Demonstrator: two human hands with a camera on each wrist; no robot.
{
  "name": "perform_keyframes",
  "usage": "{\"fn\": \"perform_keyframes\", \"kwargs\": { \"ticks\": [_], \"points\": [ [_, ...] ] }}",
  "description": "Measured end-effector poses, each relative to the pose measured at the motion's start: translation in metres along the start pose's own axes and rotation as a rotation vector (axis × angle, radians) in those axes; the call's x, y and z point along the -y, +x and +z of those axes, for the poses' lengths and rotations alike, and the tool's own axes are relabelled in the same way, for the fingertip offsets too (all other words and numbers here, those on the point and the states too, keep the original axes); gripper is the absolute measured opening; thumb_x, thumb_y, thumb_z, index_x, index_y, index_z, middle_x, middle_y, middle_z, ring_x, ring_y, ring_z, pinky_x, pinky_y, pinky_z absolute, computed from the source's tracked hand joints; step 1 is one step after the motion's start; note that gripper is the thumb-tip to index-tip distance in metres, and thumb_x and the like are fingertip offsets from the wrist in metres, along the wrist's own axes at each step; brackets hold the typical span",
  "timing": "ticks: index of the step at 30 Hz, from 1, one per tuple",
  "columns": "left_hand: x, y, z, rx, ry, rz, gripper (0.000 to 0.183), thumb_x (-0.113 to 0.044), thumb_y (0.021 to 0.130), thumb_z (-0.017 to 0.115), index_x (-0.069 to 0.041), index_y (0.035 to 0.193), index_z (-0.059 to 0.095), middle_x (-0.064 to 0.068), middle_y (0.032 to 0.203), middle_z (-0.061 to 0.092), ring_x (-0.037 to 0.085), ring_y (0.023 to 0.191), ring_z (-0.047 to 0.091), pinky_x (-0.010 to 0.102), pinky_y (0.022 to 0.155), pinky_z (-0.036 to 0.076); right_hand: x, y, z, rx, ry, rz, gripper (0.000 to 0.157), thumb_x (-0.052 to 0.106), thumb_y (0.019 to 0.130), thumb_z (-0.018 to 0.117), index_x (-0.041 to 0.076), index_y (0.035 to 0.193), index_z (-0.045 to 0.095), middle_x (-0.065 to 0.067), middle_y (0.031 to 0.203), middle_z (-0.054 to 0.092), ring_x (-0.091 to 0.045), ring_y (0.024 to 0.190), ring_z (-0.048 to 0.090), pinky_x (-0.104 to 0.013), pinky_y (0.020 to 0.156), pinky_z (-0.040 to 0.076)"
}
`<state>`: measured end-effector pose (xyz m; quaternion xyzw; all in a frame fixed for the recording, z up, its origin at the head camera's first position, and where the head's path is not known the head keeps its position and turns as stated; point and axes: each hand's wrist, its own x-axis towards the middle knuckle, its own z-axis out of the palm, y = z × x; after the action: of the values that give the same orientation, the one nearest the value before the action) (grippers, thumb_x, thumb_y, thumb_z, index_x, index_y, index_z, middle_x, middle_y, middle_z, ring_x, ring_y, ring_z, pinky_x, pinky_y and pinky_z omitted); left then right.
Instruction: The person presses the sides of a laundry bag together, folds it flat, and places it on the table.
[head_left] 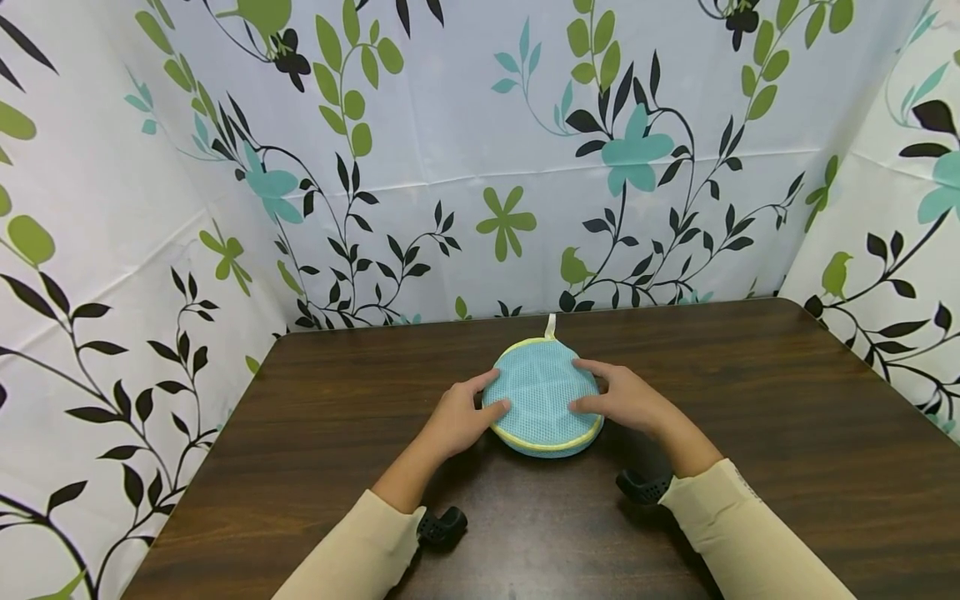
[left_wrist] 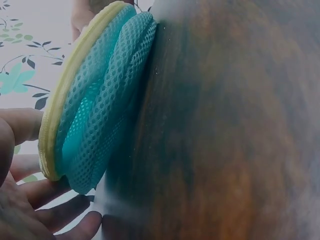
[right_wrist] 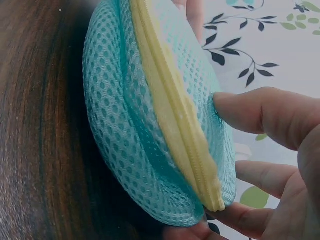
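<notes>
At the dark wooden table (head_left: 337,467), middle of the far half | round blue mesh bag (head_left: 542,387), yellow zipper (right_wrist: 175,115) apparently closed | left hand (head_left: 455,419) and right hand (head_left: 628,402) grip its opposite sides | grasp made, no unzipping visible

The head view looks forward and down from high before the pouch (head_left: 543,387), far enough back to take in the tabletop (head_left: 337,417) around it and the cloth (head_left: 435,133) behind. The wrist views look in low and close from its near left and near right, tipped sideways; all three share pouch, tabletop and cloth.
</notes>
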<state>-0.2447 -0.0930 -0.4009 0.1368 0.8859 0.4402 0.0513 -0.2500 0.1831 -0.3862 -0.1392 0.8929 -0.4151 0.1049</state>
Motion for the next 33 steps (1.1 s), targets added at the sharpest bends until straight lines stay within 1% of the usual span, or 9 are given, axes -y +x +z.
{"fn": "perform_keyframes", "kwargs": {
  "ticks": [5,11,14,18,21,25,28,31,33],
  "points": [
    [-0.0001,-0.0006,0.0000,-0.002,0.010,0.013,0.061,-0.033,0.094,0.067,-0.015,0.148,0.046,0.011,0.150,0.047,0.026,0.140,0.042,0.049,0.113,0.035,-0.0008,0.0008,0.0004,-0.014,-0.019,-0.015,0.076,0.033,0.087,0.072,0.003,0.149,0.041,-0.027,0.149,0.041,-0.042,0.126,0.052,-0.053,0.101,0.047],
    [0.0013,0.0005,-0.0003,-0.037,-0.043,0.010,0.057,-0.031,0.093,0.067,-0.015,0.145,0.048,0.012,0.146,0.048,0.029,0.122,0.059,0.044,0.097,0.050,-0.0032,0.0017,0.0006,-0.075,0.018,0.033,0.072,0.032,0.087,0.074,0.005,0.146,0.043,-0.026,0.144,0.047,-0.043,0.125,0.053,-0.053,0.098,0.049],
    [0.0019,0.0015,-0.0006,-0.032,-0.060,-0.001,0.059,-0.032,0.094,0.066,-0.017,0.147,0.046,0.012,0.143,0.051,0.027,0.115,0.062,0.043,0.090,0.053,-0.0043,0.0015,-0.0007,-0.102,0.034,0.082,0.070,0.034,0.088,0.073,0.007,0.146,0.044,-0.026,0.141,0.049,-0.041,0.118,0.057,-0.050,0.088,0.054],
    [0.0028,0.0020,-0.0013,-0.007,-0.054,-0.011,0.061,-0.037,0.095,0.063,-0.019,0.149,0.043,0.012,0.145,0.050,0.025,0.121,0.057,0.045,0.097,0.049,-0.0052,0.0016,-0.0022,-0.110,0.065,0.106,0.067,0.033,0.089,0.072,0.008,0.145,0.046,-0.027,0.139,0.049,-0.033,0.103,0.063,-0.040,0.073,0.058],
    [0.0038,0.0021,-0.0017,0.011,-0.074,-0.005,0.061,-0.037,0.095,0.063,-0.019,0.150,0.042,0.014,0.144,0.051,0.026,0.121,0.058,0.045,0.096,0.050,-0.0055,0.0023,-0.0019,-0.136,0.082,0.102,0.061,0.032,0.090,0.072,0.008,0.142,0.050,-0.026,0.137,0.051,-0.033,0.106,0.063,-0.039,0.075,0.059],
    [0.0064,0.0033,-0.0016,0.003,-0.082,0.000,0.058,-0.034,0.096,0.063,-0.020,0.148,0.044,0.013,0.134,0.058,0.024,0.108,0.064,0.039,0.085,0.054,-0.0063,0.0024,-0.0018,-0.187,0.074,0.103,0.048,0.030,0.092,0.070,0.007,0.132,0.058,-0.023,0.132,0.056,-0.036,0.116,0.057,-0.044,0.087,0.055],
    [0.0082,0.0043,-0.0016,-0.013,-0.051,-0.008,0.055,-0.034,0.096,0.062,-0.022,0.146,0.046,0.010,0.125,0.062,0.020,0.101,0.063,0.035,0.080,0.052,-0.0074,0.0022,-0.0025,-0.188,0.063,0.107,0.038,0.024,0.093,0.064,0.006,0.126,0.059,-0.021,0.129,0.057,-0.036,0.117,0.054,-0.045,0.091,0.051],
    [0.0089,0.0046,-0.0020,-0.021,-0.046,-0.008,0.051,-0.031,0.097,0.060,-0.023,0.146,0.048,0.010,0.122,0.062,0.022,0.102,0.061,0.037,0.083,0.051,-0.0089,0.0027,-0.0033,-0.149,0.100,0.105,0.039,0.016,0.090,0.060,0.005,0.127,0.058,-0.022,0.132,0.055,-0.034,0.113,0.056,-0.043,0.089,0.053],
    [0.0087,0.0038,-0.0026,-0.026,-0.047,-0.008,0.048,-0.029,0.098,0.057,-0.024,0.145,0.049,0.010,0.131,0.059,0.025,0.114,0.059,0.043,0.091,0.050,-0.0096,0.0028,-0.0035,-0.120,0.125,0.097,0.043,0.014,0.087,0.060,0.004,0.129,0.057,-0.022,0.134,0.052,-0.031,0.109,0.057,-0.040,0.085,0.054]
  ]
}}
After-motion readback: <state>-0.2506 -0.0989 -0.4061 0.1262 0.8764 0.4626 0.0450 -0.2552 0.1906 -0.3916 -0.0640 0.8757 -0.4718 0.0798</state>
